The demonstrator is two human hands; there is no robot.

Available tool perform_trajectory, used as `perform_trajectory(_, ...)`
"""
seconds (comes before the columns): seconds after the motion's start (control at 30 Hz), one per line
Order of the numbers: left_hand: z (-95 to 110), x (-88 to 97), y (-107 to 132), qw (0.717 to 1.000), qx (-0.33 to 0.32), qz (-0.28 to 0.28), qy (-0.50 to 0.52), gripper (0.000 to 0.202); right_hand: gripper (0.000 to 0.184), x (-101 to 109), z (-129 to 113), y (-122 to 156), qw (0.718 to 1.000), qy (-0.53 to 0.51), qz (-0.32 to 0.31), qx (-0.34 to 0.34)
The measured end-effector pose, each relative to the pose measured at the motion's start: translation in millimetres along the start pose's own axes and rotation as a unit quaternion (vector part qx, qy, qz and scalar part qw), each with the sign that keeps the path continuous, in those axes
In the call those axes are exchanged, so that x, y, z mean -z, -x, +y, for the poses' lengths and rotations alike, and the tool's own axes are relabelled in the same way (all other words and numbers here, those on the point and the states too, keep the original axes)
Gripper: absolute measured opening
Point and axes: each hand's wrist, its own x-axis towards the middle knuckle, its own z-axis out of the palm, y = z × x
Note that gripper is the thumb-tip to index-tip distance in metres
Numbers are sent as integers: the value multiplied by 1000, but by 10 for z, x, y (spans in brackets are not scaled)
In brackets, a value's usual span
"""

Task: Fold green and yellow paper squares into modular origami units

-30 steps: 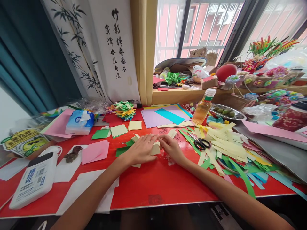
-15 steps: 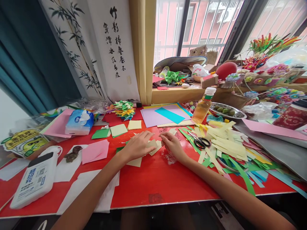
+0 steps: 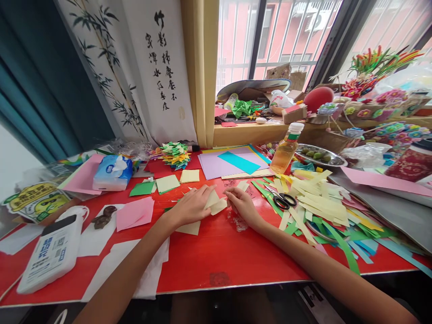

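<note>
My left hand point(image 3: 191, 206) is closed over a piece of cream paper point(image 3: 216, 203), its fingers above and its thumb at the lower side. The paper looks bent or folded, and its right end reaches the fingertips of my right hand point(image 3: 242, 206). Those fingers are pinched together; what lies between them, if anything, is hidden. A cream scrap point(image 3: 243, 185) shows just behind the right hand. Beneath my left wrist another cream sheet point(image 3: 191, 228) lies on the red table point(image 3: 202, 265), with a bit of green paper partly covered.
Black-handled scissors point(image 3: 285, 201) lie beside a heap of paper strips point(image 3: 320, 202) on the right. Behind them stands a bottle point(image 3: 285, 150). Green point(image 3: 141, 188), cream and pink squares point(image 3: 135, 213) sit on the left. Lilac sheets point(image 3: 216, 167) and a folded-paper piece point(image 3: 175, 155) are farther back.
The left thumb has drawn back, and the cream paper between my hands now shows a different, more bent shape. My right hand has barely moved.
</note>
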Motion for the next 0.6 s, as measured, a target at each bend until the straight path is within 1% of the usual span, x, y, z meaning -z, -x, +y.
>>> perform_trajectory(0.1,-6,17,-7,999,6,24,33,59,27,0,-11,11,1000,22,-2,7)
perform_trajectory(0.17,-6,39,-16,997,8,43,70,57,26,3,-28,19,999,48,-6,24)
perform_trajectory(0.27,-10,77,-31,990,18,70,120,53,25,12,-65,28,994,89,-26,54)
perform_trajectory(0.37,-19,96,-42,983,32,85,160,50,28,16,-103,34,993,88,-49,61)
perform_trajectory(0.47,-18,84,-43,978,45,62,193,51,33,11,-126,39,994,73,-67,55)
perform_trajectory(0.6,6,47,-31,978,43,22,204,54,36,-4,-123,52,994,74,-67,47)
